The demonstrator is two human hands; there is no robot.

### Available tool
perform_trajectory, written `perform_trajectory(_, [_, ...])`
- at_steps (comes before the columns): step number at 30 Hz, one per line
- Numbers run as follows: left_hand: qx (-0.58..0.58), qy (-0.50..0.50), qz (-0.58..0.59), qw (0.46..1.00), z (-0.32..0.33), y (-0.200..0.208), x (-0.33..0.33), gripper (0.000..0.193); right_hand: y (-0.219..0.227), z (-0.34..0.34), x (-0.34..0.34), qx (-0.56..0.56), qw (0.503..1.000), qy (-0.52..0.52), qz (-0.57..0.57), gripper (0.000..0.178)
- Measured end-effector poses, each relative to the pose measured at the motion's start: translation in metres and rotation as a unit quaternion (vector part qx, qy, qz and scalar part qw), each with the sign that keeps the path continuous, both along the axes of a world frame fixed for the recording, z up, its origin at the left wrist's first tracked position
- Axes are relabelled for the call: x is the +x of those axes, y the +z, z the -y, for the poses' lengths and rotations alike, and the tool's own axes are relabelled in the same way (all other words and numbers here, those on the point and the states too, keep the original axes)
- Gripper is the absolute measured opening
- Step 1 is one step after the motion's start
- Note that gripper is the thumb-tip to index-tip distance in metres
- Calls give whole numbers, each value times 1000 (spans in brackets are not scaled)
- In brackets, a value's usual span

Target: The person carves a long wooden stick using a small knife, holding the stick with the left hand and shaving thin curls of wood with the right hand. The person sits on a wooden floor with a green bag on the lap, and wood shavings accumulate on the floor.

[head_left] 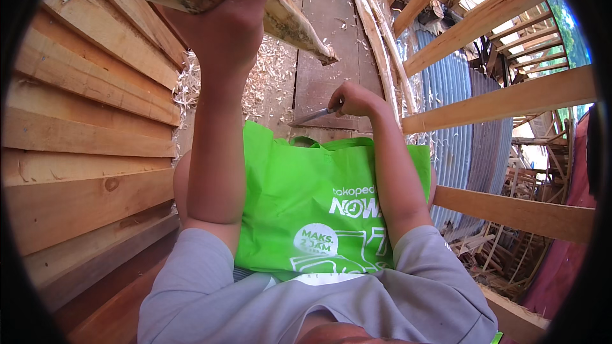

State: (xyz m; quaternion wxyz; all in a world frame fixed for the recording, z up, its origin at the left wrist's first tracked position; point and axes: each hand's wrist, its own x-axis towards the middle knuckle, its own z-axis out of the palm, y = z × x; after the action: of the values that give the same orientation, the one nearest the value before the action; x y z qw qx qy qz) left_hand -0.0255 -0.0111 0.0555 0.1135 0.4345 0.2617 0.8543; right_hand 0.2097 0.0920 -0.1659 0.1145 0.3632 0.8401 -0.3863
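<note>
My left hand is raised at the upper left, its fingers wrapped round a thick, pale wooden pole. The pole slants down to the right and narrows to a rough, darker tip. Lower and to the right, my right hand is closed round the handle of a knife. Most of the handle is hidden in the fist. The blade points left, apart from the pole, just beyond a green bag that lies over my lap.
Wood shavings litter the plank floor. On the left stands a wall of overlapping boards. Long peeled poles lie to the right, beside a slatted railing. Corrugated metal sheets and scrap wood show beyond it.
</note>
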Motion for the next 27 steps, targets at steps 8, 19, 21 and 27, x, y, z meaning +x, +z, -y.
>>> perform_trajectory(8, [20,-13,-22,999,-2,-4,-1,26,1,4,-4,109,989,7,100,26])
perform_trajectory(19, [-16,-19,10,1000,0,-2,4,28,1,5,-6,123,991,-49,-1,28])
perform_trajectory(21, [-9,-23,4,1000,0,-2,3,28,7,7,-9,126,991,-39,8,23])
perform_trajectory(27, [3,0,5,1000,1,-3,5,26,67,25,-7,226,905,-150,327,21])
